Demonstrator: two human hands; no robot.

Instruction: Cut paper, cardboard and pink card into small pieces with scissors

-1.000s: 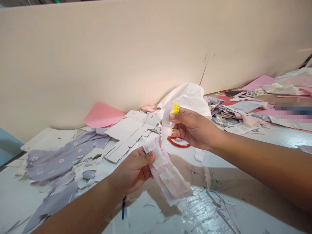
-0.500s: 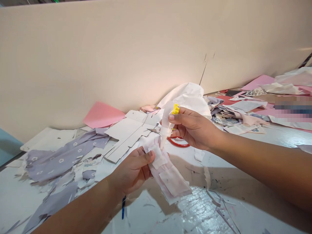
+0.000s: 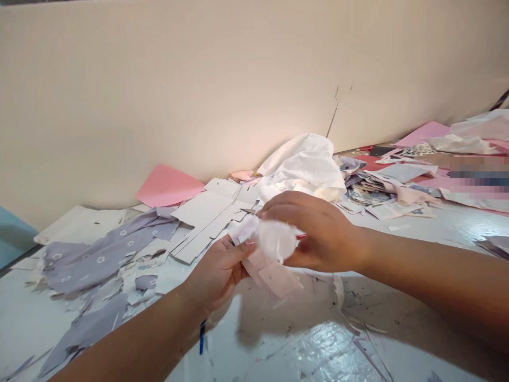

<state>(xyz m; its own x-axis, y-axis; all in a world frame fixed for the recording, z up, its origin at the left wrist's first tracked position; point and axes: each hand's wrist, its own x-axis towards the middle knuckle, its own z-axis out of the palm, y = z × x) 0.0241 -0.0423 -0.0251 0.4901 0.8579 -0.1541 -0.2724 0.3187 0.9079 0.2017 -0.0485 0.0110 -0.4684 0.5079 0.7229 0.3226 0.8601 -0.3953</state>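
My left hand [image 3: 222, 276] is closed on one end of a pale pink fabric piece [image 3: 280, 278] with whitish patches, its thumb on top. The free end hangs to the right over the table. My right hand [image 3: 318, 231] is wrapped round a whitish glue bottle [image 3: 277, 241], slightly blurred. Its round base faces me, so its nozzle and yellow label are hidden. The bottle is in front of the fabric; whether they touch I cannot tell. Behind my right hand lie scissors [image 3: 248, 211]; a blade and a bit of red handle show.
White card pieces [image 3: 214, 212], a lilac flowered cloth [image 3: 107, 252] and a pink sheet [image 3: 169, 185] lie left. White cloth [image 3: 304, 164] is heaped against the pale wall [image 3: 222, 85]. Mixed scraps [image 3: 382, 185] pile up right. A blue strip [image 3: 202, 337] lies near the front.
My right hand has tipped the glue bottle from upright so its base faces me. The hand has turned, back upward. My left hand keeps its hold on the fabric.
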